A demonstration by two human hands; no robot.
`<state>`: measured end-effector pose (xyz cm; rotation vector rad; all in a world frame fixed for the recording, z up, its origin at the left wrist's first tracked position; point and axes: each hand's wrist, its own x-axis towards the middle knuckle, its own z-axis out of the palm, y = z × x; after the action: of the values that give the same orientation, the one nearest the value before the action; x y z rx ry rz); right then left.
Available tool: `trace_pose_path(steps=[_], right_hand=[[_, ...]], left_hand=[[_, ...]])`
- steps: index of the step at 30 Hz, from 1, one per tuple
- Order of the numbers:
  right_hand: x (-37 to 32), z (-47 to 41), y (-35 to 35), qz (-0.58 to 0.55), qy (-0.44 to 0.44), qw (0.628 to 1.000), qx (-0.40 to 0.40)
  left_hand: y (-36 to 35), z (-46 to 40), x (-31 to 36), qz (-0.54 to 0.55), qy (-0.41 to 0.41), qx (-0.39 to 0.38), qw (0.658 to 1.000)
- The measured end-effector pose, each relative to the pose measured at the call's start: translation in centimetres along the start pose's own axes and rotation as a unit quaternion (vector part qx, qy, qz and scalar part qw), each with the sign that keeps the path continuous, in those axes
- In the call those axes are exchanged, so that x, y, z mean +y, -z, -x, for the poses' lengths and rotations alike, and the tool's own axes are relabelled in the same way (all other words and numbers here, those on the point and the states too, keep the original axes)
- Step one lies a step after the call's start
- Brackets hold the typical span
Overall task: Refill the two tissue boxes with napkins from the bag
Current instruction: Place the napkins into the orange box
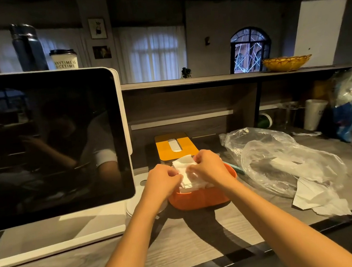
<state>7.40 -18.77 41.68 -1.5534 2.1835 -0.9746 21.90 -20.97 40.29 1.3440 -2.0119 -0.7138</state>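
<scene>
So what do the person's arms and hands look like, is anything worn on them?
Both forearms are bare up to the bottom edge of the picture: no sleeves, gloves or watch show. The left hand and right hand carry no rings or markings that I can make out. The fingernails are hidden.

Soft white paper napkins (189,176) in smooth matt orange plastic box (198,199), crinkled glossy clear plastic bag (284,160) at three o'clock, grey wood-grain counter (184,243), glossy black screen (45,142) at nine o'clock.
</scene>
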Motion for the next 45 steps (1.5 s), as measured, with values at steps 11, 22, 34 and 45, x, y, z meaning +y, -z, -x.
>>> trace_pose_path(steps=[11, 22, 34, 45], right_hand=[[-0.1, 0.0, 3.0, -0.281, -0.084, 0.956, -0.027], [3.2, -2.2, 5.3, -0.236, -0.159, 0.958, 0.032], [2.6, -1.0, 5.9, -0.455, -0.124, 0.881, 0.018], [0.1, 0.1, 6.0, -0.51, -0.056, 0.858, -0.037]], left_hand=[[-0.1, 0.1, 0.6, 0.027, 0.019, 0.044, 0.998], [-0.8, -0.8, 3.3, 0.298, 0.091, -0.06, 0.948], [-1.2, 0.0, 4.5, 0.187, 0.013, -0.034, 0.982], [-0.6, 0.3, 5.9, 0.601, 0.213, -0.125, 0.76]])
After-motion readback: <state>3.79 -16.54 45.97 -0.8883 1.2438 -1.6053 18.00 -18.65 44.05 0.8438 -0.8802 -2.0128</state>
